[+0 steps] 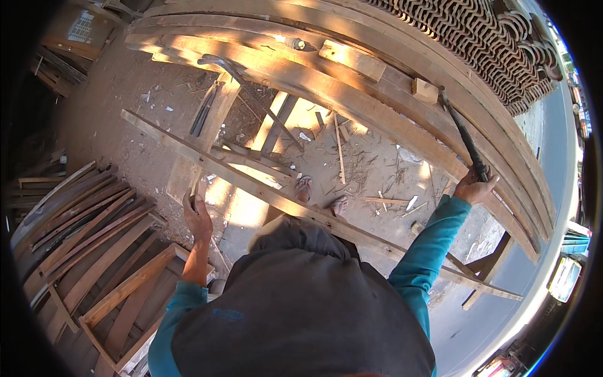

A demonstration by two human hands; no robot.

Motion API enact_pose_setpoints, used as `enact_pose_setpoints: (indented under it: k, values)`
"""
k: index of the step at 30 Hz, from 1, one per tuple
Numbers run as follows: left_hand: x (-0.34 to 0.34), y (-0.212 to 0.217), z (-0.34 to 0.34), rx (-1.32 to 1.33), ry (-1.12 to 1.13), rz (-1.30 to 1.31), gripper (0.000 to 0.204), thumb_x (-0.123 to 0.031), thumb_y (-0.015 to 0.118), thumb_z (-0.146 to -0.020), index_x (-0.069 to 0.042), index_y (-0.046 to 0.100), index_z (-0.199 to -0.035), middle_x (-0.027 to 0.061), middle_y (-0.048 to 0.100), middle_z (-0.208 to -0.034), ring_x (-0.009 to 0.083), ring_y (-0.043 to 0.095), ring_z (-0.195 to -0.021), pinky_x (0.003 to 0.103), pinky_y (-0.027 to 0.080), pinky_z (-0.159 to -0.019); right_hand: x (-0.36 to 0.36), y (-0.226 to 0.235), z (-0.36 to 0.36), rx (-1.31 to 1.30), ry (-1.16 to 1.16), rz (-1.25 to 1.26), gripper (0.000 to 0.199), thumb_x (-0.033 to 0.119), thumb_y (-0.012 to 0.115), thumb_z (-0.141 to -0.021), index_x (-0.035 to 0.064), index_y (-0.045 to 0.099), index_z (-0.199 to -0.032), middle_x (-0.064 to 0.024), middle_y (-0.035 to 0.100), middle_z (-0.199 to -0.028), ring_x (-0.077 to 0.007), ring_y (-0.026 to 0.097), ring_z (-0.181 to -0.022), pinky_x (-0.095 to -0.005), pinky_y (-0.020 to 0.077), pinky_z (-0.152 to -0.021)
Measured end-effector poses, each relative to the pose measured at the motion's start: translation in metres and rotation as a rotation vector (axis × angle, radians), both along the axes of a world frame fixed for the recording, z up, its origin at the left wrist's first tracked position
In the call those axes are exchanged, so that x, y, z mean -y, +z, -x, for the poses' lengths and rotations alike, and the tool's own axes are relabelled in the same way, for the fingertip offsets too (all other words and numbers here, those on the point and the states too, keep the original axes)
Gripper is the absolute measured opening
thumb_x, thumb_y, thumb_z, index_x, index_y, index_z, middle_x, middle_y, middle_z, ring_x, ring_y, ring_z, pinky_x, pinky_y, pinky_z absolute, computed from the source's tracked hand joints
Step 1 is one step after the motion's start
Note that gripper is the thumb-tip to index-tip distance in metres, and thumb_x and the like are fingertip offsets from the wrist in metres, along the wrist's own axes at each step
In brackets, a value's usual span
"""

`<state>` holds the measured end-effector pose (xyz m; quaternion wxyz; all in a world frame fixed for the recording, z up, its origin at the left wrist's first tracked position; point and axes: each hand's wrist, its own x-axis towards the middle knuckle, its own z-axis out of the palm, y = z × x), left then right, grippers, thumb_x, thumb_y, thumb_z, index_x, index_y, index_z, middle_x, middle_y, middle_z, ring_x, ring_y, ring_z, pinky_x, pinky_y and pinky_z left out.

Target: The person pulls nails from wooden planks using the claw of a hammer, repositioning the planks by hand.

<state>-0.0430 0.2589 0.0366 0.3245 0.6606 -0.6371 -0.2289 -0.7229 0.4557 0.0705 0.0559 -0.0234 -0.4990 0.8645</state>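
My right hand [475, 186] is stretched out to the right, closed around the black handle of a hammer [461, 131]. The hammer's far end rests by a small wooden block [425, 91] on the stacked beams. On the left, my left hand [198, 217] is at the near end of a flat board [218, 114], thumb and fingers apart; whether it touches the board is unclear. A long, narrow wooden strip [251, 180] runs diagonally in front of my body, passing beneath my right forearm. Dark pliers-like tool handles [204, 112] lie on the board.
Long curved beams [352, 81] span the far side, bearing a wooden block [353, 60] and a pointed tool [296, 43]. Another hammer [220, 62] leans there. Wooden frames and slats [107, 264] pile up at left; wavy pieces [465, 44] stack at far right. Scraps litter the ground.
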Motion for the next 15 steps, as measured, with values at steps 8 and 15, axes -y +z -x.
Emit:
enact_pose_setpoints:
  k: [8,15]
  values:
    - [0.039,0.014,0.213,-0.04,-0.496,0.1,0.046,-0.016,0.068,-0.093,0.001,0.055,-0.134,0.0232,0.062,-0.119,0.0358,0.06,-0.113,0.043,0.047,-0.099,-0.066,-0.003,0.003,0.122,0.153,-0.321,0.053,0.049,0.056,-0.101,-0.0018,0.057,-0.117,-0.0133,0.063,-0.1,-0.0228,0.063,-0.091,-0.0313,0.0478,-0.071]
    - [0.081,0.032,0.39,-0.156,-0.71,0.398,0.045,-0.017,0.072,-0.091,-0.001,0.059,-0.132,0.0203,0.065,-0.12,0.0366,0.06,-0.115,0.044,0.048,-0.099,-0.152,-0.044,-0.05,0.576,0.503,-0.238,0.054,0.055,0.06,-0.097,0.0042,0.061,-0.115,-0.0063,0.065,-0.101,-0.0177,0.062,-0.091,-0.0293,0.0466,-0.076]
